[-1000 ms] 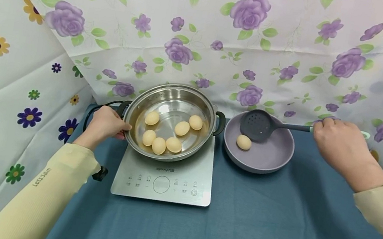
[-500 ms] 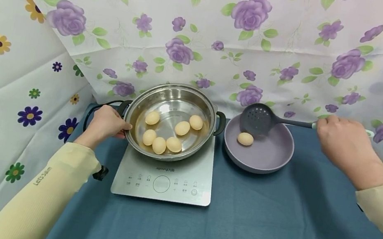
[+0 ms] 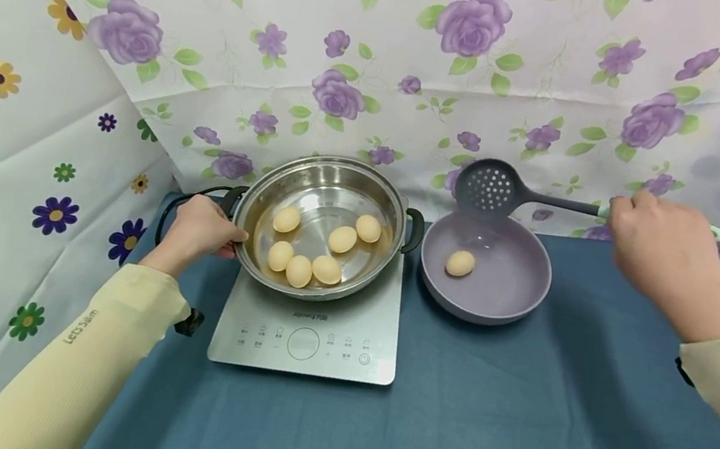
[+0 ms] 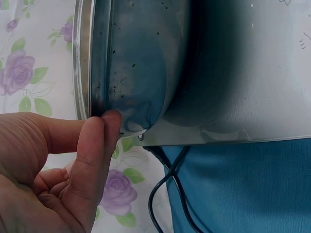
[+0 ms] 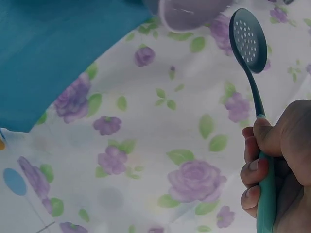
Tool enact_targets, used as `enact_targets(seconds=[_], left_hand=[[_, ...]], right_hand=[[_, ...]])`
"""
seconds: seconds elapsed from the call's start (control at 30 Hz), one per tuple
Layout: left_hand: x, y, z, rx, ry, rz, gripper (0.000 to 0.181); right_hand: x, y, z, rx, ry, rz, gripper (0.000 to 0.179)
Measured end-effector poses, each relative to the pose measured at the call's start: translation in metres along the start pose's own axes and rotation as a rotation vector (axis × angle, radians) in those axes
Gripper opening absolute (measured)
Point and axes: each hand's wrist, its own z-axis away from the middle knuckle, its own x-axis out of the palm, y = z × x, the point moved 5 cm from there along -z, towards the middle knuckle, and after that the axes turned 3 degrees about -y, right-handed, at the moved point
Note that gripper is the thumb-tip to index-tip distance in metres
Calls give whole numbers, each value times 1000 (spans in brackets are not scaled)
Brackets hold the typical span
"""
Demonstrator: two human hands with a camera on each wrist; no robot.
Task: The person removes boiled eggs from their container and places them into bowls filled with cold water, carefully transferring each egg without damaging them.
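Note:
My left hand [image 3: 203, 225] pinches the rim of a steel pot [image 3: 350, 290] at its left side; in the left wrist view thumb and fingers meet at the pot's edge [image 4: 141, 73]. Several brown eggs [image 3: 299, 271] lie in water in the pot. My right hand [image 3: 669, 254] grips the green handle of a grey slotted skimmer [image 3: 489, 188], fingers curled round it in the right wrist view. The skimmer's perforated head hangs over the back rim of a purple bowl [image 3: 514, 280], carrying nothing. One egg [image 3: 461, 263] lies in that bowl.
Under the pot is a silver induction cooker [image 3: 304, 353] with a touch panel. A black cord [image 4: 182, 194] runs behind it at the left. Blue cloth [image 3: 476, 431] covers the table, and a flowered sheet [image 3: 389, 41] hangs behind.
My right hand has raised the skimmer up and back out of the bowl, leaving the egg there. The egg rolled slightly. My left hand has stayed at the pot's rim.

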Motion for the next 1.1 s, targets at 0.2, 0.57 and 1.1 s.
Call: enact_targets(seconds=[0.2,0.57,1.1], left_hand=[[-1,2,0,-2,-1,3,23],[-1,2,3,1,-1,-11,24],[0,0,1,21,-1,3,24]], right_hand=[[-14,-6,-15,13,1,-27,15],[-29,-50,-56,-34,71,-18,14],[-9,-121,-97,-150,119,10,14]])
